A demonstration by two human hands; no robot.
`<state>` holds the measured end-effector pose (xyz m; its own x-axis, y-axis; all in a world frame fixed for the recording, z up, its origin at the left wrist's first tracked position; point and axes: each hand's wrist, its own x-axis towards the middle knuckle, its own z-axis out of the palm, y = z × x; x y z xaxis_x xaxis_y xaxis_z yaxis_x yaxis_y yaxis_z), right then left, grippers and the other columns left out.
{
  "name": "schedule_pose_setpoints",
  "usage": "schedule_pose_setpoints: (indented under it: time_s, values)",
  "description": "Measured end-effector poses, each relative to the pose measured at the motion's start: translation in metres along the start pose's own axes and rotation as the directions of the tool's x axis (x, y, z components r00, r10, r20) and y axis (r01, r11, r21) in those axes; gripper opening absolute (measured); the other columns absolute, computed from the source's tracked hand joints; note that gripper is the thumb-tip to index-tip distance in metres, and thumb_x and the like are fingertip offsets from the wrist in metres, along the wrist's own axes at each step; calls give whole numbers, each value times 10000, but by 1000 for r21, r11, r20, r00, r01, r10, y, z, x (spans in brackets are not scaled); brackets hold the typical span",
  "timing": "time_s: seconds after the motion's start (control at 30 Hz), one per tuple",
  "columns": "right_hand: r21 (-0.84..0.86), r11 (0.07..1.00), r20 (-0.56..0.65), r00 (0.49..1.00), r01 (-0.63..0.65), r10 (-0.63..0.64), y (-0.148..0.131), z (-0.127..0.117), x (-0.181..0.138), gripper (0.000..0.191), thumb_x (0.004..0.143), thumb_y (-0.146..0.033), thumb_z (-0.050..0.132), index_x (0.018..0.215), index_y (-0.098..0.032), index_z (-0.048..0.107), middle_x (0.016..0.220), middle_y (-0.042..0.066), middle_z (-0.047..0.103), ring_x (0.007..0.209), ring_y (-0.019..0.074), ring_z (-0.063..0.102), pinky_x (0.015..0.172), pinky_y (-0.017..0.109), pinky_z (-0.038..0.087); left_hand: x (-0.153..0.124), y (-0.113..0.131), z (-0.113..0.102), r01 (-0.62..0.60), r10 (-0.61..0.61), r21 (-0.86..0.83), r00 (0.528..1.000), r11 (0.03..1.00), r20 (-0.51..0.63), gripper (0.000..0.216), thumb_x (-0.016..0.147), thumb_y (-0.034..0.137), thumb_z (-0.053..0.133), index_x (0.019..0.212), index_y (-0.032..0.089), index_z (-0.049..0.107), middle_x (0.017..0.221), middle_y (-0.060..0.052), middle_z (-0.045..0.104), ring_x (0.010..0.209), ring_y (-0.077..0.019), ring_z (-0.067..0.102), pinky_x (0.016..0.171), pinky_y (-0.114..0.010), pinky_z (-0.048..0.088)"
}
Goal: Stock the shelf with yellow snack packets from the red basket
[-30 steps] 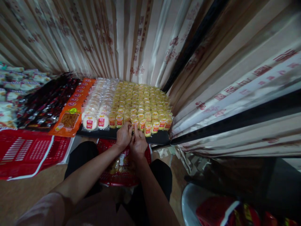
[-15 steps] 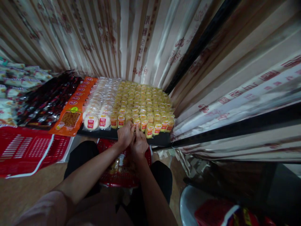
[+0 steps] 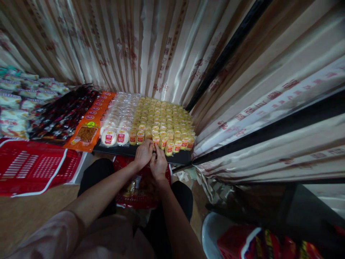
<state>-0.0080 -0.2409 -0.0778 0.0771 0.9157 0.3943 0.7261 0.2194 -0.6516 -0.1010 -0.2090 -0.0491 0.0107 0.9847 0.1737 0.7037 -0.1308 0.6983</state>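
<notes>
Several rows of small yellow cakes in clear wrappers (image 3: pixel 164 115) fill the right end of a dark shelf, with red labels on the front ones. My left hand (image 3: pixel 144 154) and my right hand (image 3: pixel 159 163) meet at the front row, fingers curled in. Between their fingertips is one wrapped yellow cake (image 3: pixel 156 139), partly covered by the fingers. Just left of the yellow rows stand round white rice crackers in clear wrappers (image 3: pixel 123 137). Below my hands, between my knees, a red basket (image 3: pixel 124 201) holds wrapped items that are dim and hard to make out.
Left along the shelf lie an orange snack packet (image 3: pixel 87 133), dark shiny packets (image 3: pixel 64 111) and white bags (image 3: pixel 13 122). A red basket with a white handle (image 3: pixel 29 169) is at the left. Pleated curtains (image 3: pixel 151 46) hang behind. A pale tub (image 3: pixel 210 230) stands lower right.
The view has shifted slightly, so the shelf goods sit a little differently in the picture. Both hands stay at the front row, with the right fingers a little straighter.
</notes>
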Motion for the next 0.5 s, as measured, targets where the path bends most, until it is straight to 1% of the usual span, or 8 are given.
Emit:
schedule_pose_setpoints:
  time_s: [0.1, 0.2, 0.27, 0.33, 0.4, 0.43, 0.47, 0.5]
  values:
    - [55, 998, -28, 999, 24, -22, -3, -4, -7, 407, 849, -164, 326, 1195, -111, 533, 1035, 115, 605, 975, 162, 555, 875, 277, 440, -12, -8, -2, -46, 45, -65, 999, 997, -20, 159, 851, 160, 389, 919, 182, 532, 909, -44, 619, 855, -150, 582, 802, -266, 442]
    - [118, 992, -20, 999, 31, -28, -6, -6, -24, 348, 866, -198, 334, 1111, -127, 570, 995, 106, 617, 941, 159, 570, 863, 283, 450, -40, -20, -4, -72, 69, -125, 997, 990, -31, 165, 847, 170, 392, 900, 182, 548, 904, -44, 623, 851, -143, 584, 803, -256, 449]
    - [136, 991, 27, 1000, 6, -9, -6, -3, -40, 309, 876, -232, 346, 1033, -140, 595, 948, 96, 634, 910, 159, 586, 842, 275, 457, -65, -32, -3, -76, 81, -148, 996, 986, 28, 170, 850, 188, 394, 875, 184, 562, 885, -43, 630, 857, -143, 586, 811, -252, 446]
    - [84, 995, 135, 990, -58, 47, -4, 4, -58, 302, 887, -247, 338, 983, -148, 607, 934, 91, 652, 901, 159, 600, 835, 266, 454, -89, -48, -1, -9, 29, -126, 987, 992, 158, 187, 851, 192, 393, 871, 187, 579, 878, -43, 641, 855, -143, 593, 804, -249, 446]
    - [-90, 986, 342, 925, -141, 163, 1, 16, -73, 328, 903, -226, 301, 1021, -156, 598, 993, 91, 659, 919, 158, 610, 836, 261, 447, -108, -67, 3, 158, -151, 0, 948, 988, 281, 199, 837, 182, 411, 912, 192, 596, 912, -43, 653, 876, -151, 599, 801, -252, 442]
    - [-209, 965, 457, 857, -157, 239, 5, 23, -80, 339, 906, -215, 291, 1056, -158, 590, 1022, 94, 658, 926, 164, 615, 825, 265, 448, -114, -77, 7, 266, -281, 90, 897, 960, 341, 200, 829, 187, 431, 930, 196, 603, 932, -43, 658, 889, -155, 602, 789, -248, 441]
    - [-313, 939, 558, 772, -143, 303, 8, 31, -86, 343, 905, -205, 296, 1087, -156, 584, 1040, 102, 658, 932, 174, 619, 813, 271, 451, -118, -87, 10, 386, -428, 184, 821, 904, 378, 199, 824, 194, 449, 938, 199, 611, 929, -41, 666, 879, -158, 610, 763, -242, 443]
    - [-366, 923, 624, 704, -121, 340, 13, 38, -91, 328, 895, -200, 333, 1079, -146, 598, 1018, 115, 668, 917, 192, 628, 793, 280, 457, -121, -97, 14, 448, -509, 241, 762, 861, 401, 192, 818, 198, 463, 924, 188, 623, 891, -50, 676, 850, -166, 621, 722, -240, 446]
